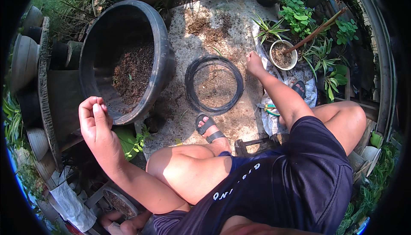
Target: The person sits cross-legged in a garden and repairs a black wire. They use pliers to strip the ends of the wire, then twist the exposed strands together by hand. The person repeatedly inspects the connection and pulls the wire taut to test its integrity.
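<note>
At the far left, pale grey round pots (24,59) stand on their sides beside a rough, upright, bark-textured slab (44,94). Next comes a large, round, black plastic tub (160,38), tilted so that its mouth shows, with loose dark brown soil (135,74) inside. In front of the tub's lower rim, the person's left hand (97,117) is raised, the thumb tip drawn in against the curled fingers; whether anything thin sits in that pinch, one cannot tell. Below it, broad green leaves (127,143) grow near the person's knee. Toward the middle, a ring-shaped coil of thin black wire (189,83) lies flat on a pale, soil-strewn ground sheet (180,34), between the two hands and touched by neither. Just below the coil rests a foot in a dark grey strapped sandal (207,127). To the right of the coil, the person's right hand (255,64) is closed into a fist, its contents hidden. Below that forearm, pliers with green and yellow handles (270,111) lie near crumpled white plastic (274,127). Farther right, a round white pot (293,63) of soil holds a slanting brown stick (317,30), with leafy green plants (298,16) behind.
</note>
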Motion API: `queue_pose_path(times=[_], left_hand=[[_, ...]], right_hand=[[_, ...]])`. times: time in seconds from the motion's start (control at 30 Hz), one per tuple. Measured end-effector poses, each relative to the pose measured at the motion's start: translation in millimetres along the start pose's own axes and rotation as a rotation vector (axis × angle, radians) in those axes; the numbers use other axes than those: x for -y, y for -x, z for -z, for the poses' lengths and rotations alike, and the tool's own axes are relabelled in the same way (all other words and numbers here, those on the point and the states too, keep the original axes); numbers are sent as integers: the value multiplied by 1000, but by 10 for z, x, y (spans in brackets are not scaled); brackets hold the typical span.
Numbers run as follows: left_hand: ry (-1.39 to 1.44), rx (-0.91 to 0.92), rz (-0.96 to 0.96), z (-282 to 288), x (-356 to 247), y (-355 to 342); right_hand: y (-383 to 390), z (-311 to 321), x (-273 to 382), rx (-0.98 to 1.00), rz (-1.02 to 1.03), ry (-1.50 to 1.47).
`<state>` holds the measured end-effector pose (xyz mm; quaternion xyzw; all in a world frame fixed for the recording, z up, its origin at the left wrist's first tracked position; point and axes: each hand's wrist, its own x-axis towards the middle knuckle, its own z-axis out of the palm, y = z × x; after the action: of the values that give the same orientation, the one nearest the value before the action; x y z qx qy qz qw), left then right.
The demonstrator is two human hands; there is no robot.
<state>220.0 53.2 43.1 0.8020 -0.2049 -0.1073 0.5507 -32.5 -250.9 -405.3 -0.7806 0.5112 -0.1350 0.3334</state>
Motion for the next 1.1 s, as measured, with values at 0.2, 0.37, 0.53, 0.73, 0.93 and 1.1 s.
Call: queue_pose_path(times=[0.2, 0.37, 0.53, 0.73, 0.93, 1.1], left_hand=[[352, 243, 52, 92, -50, 67], [683, 467, -12, 201, -191, 257], [1037, 497, -167, 277, -497, 697], [1122, 468, -416, 130, -1079, 1236], [1137, 273, -517, -8, -1661, 1710], [1257, 265, -547, -48, -1865, 1834]], right_hand=[[111, 1326, 1433, 241, 286, -512], [592, 2675, 2467, 291, 529, -621], [1612, 3430, 2854, 368, 586, -618], [2621, 3261, 2481, 384, 773, -520], [2980, 3133, 2456, 434, 851, -719], [3080, 3171, 2427, 381, 944, -814]])
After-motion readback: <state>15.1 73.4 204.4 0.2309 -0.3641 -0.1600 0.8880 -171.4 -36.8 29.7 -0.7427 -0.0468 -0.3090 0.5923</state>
